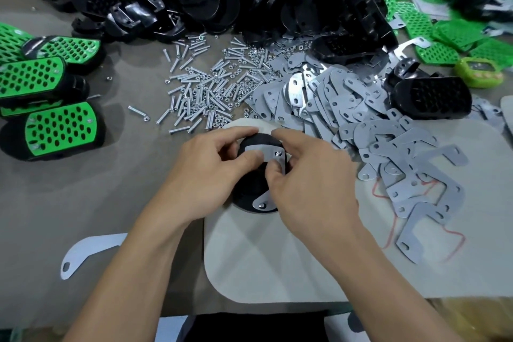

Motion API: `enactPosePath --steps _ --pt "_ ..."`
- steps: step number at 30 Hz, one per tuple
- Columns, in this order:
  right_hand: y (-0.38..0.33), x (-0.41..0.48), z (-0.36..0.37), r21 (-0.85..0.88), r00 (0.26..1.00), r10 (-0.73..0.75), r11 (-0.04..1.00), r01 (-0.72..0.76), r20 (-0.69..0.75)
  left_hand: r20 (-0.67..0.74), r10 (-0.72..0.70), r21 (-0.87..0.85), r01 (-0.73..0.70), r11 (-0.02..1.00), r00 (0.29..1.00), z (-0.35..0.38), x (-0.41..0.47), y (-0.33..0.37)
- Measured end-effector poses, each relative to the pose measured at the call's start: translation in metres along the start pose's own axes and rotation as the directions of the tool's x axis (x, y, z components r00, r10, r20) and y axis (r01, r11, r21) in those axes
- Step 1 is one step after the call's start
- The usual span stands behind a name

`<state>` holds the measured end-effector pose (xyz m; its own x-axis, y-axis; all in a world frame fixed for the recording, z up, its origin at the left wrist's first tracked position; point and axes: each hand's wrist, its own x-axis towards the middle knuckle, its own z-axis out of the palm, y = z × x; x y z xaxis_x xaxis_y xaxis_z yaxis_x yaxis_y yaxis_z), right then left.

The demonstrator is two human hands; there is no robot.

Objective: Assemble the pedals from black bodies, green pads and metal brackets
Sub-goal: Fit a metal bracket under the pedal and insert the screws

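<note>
Midway along the bench's near edge the black body lies underside up, long axis near-to-far, gripped by the left hand while the right hand pinches its metal bracket.

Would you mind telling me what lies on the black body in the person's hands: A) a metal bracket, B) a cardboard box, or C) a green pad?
A: a metal bracket lies across the black body that the left hand and right hand hold.
</note>
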<state>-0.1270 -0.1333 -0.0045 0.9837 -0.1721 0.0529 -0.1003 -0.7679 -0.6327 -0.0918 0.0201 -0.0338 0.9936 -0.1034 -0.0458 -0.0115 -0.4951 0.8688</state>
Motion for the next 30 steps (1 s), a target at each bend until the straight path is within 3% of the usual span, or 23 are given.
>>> enactPosePath --steps 4,9,14,22,27,30 --pt "0.006 -0.002 0.003 0.036 1.0 0.001 0.999 0.0 -0.025 -0.106 0.002 0.125 0.012 0.992 0.994 0.008 0.002 0.006" --pt "0.022 0.009 -0.011 0.11 0.997 -0.012 0.994 0.003 0.076 -0.158 -0.056 0.083 0.07 0.994 0.986 0.013 0.002 0.008" --pt "0.019 0.05 -0.03 -0.075 0.978 -0.158 0.986 0.148 -0.138 -0.159 -0.104 0.028 0.109 0.994 0.982 0.014 0.0 0.006" --pt "0.006 0.108 -0.038 -0.171 0.971 -0.068 0.979 0.109 0.23 -0.191 -0.12 0.013 0.125 0.992 0.974 0.018 -0.005 0.011" --pt "0.005 0.123 -0.037 -0.169 0.972 -0.167 0.966 0.195 0.167 -0.287 -0.101 -0.03 0.096 0.995 0.953 0.027 -0.01 0.011" --pt "0.007 0.148 -0.035 -0.23 0.964 -0.168 0.949 0.214 0.206 -0.333 -0.055 -0.019 0.052 0.998 0.941 0.029 -0.011 0.011"
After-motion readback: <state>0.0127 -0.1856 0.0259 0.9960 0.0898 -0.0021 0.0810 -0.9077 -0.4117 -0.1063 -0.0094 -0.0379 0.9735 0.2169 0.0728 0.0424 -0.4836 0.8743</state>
